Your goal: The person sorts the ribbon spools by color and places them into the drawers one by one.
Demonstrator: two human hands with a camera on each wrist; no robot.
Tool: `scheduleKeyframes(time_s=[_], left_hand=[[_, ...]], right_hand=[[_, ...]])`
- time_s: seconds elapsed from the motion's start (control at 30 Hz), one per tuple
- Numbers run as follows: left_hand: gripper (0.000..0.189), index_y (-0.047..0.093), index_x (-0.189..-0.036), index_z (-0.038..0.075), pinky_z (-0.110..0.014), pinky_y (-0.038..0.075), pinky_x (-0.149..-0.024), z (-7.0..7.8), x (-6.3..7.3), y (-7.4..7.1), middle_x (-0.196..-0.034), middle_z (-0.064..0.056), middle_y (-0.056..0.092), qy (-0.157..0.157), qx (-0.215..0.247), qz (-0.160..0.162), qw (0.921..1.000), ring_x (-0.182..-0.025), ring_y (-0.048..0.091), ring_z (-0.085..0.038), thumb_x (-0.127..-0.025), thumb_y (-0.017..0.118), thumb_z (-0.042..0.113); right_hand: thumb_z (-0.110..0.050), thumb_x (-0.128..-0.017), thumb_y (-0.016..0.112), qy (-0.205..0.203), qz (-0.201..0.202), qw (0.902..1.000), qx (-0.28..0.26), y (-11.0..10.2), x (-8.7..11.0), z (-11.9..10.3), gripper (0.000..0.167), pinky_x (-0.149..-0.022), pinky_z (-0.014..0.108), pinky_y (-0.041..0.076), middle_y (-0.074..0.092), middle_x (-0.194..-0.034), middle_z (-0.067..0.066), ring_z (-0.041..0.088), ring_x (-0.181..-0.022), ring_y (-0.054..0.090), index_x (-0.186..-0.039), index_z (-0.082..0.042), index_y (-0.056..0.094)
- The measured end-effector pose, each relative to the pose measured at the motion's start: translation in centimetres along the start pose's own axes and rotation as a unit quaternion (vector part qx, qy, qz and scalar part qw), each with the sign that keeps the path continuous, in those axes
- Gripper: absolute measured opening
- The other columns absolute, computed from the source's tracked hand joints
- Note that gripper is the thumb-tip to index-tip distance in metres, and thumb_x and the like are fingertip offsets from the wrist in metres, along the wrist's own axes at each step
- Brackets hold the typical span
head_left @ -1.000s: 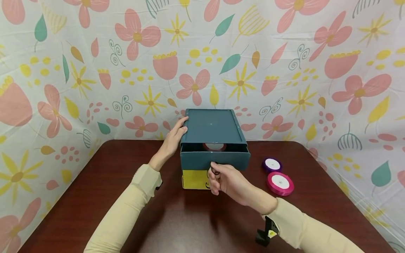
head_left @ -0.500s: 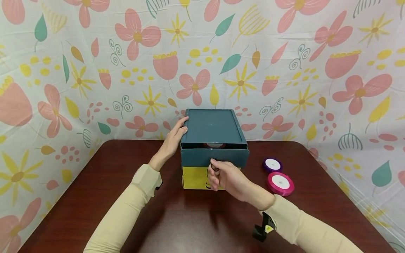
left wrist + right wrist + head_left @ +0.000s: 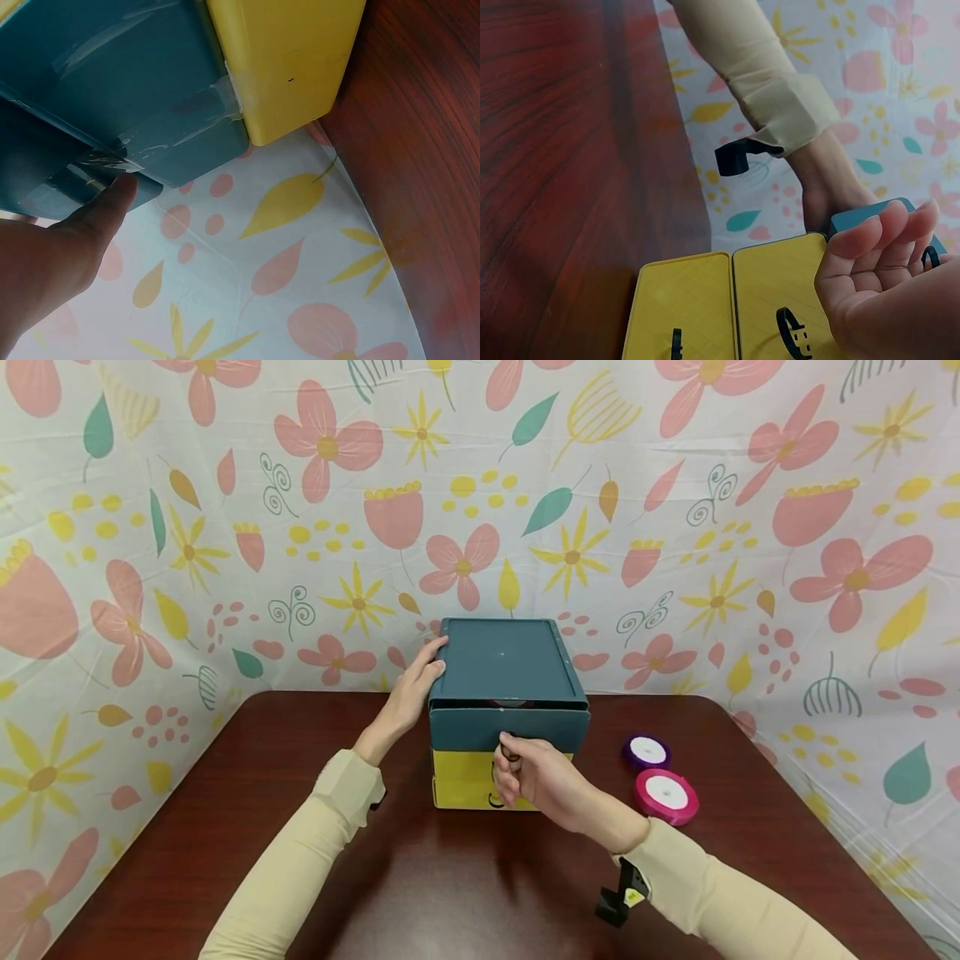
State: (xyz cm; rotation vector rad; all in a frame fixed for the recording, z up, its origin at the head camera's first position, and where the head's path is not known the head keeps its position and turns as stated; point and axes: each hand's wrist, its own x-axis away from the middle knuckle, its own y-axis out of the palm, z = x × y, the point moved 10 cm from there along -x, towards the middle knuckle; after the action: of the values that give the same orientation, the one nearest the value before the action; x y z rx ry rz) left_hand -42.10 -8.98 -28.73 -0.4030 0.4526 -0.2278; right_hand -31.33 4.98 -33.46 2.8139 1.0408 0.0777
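A small drawer unit (image 3: 504,656) with a blue top and a yellow lower part stands on the table. Its blue top drawer (image 3: 465,728) is slightly out, leaving a narrow gap under the top. My right hand (image 3: 543,781) pinches that drawer's black loop handle (image 3: 930,257), mostly hidden by the fingers in the head view. My left hand (image 3: 405,697) rests with extended fingers against the unit's upper left side; the left wrist view shows one finger (image 3: 120,196) touching the blue wall. Yellow drawer fronts (image 3: 682,304) with black loop handles (image 3: 791,334) show in the right wrist view.
Right of the unit lie a purple ribbon roll (image 3: 647,751) and a pink ribbon roll (image 3: 667,796), both with white centres. A flower-patterned cloth (image 3: 465,468) hangs behind the dark wooden table (image 3: 420,893).
My right hand has moved forward, pushing the blue top drawer further in. The gap above it has narrowed, and a round item inside is now almost hidden. My left hand has stayed in place.
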Motion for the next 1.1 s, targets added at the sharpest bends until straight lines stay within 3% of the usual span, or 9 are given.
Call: scheduleKeyframes(time_s=[1.1], left_hand=[[0.055,0.024,-0.154,0.026,-0.052,0.022,-0.118,0.06,0.05,0.05,-0.162,-0.005,0.018,-0.003,0.003,0.000,1.0000,-0.149,0.019,-0.026,-0.103,0.029,0.044]], right_hand=[[-0.038,-0.105,0.032,0.014,0.026,0.9996,-0.001,-0.94,-0.95,0.20,0.043,-0.068,0.030,0.044,0.046,-0.059,-0.001,0.016,-0.059,0.048,-0.077,-0.009,0.046]])
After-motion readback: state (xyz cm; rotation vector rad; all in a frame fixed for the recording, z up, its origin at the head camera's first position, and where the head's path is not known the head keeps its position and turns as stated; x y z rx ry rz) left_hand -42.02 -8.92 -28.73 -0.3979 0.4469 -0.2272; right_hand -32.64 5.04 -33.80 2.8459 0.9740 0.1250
